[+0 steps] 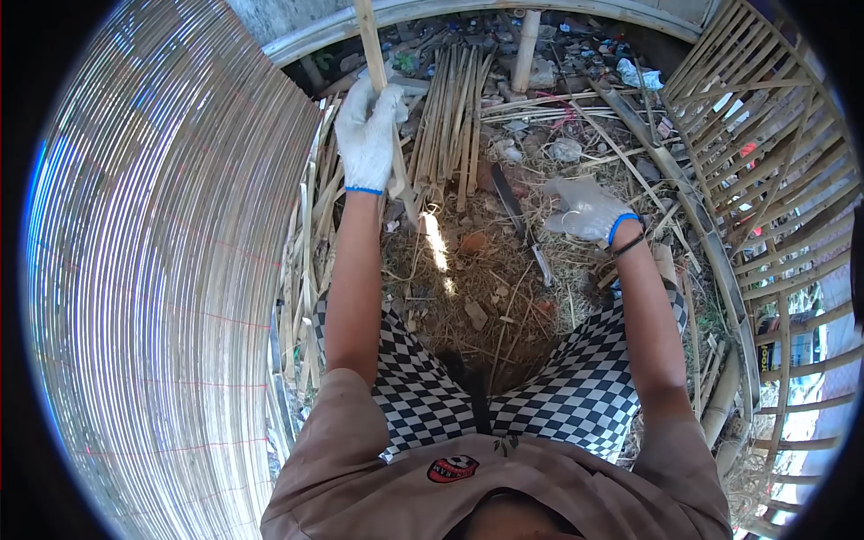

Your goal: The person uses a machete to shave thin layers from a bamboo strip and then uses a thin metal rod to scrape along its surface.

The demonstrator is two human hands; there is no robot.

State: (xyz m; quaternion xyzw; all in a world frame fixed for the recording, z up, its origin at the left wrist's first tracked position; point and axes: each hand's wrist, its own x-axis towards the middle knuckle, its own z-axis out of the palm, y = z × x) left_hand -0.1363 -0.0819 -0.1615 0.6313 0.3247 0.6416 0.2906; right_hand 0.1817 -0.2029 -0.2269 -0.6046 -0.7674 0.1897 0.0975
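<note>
My left hand [367,144], in a white knit glove with a blue cuff, is closed around a bamboo strip [371,43]. The strip stands at a slant, its upper part rising past the fingers and its lower part running down toward the ground. My right hand [587,211], gloved the same way, is over the straw on the right, slightly blurred, with its fingers apart and nothing visible in it. Left of it on the ground lies a long dark blade [508,196]. A shiny smaller blade [541,265] lies just below that.
A bundle of split bamboo strips [450,117] lies ahead. A slatted bamboo screen [180,270] rises at left, a bamboo lattice [774,153] at right. A bamboo post [526,49] stands at the back amid rubble. Straw and debris [477,310] cover the ground between my knees.
</note>
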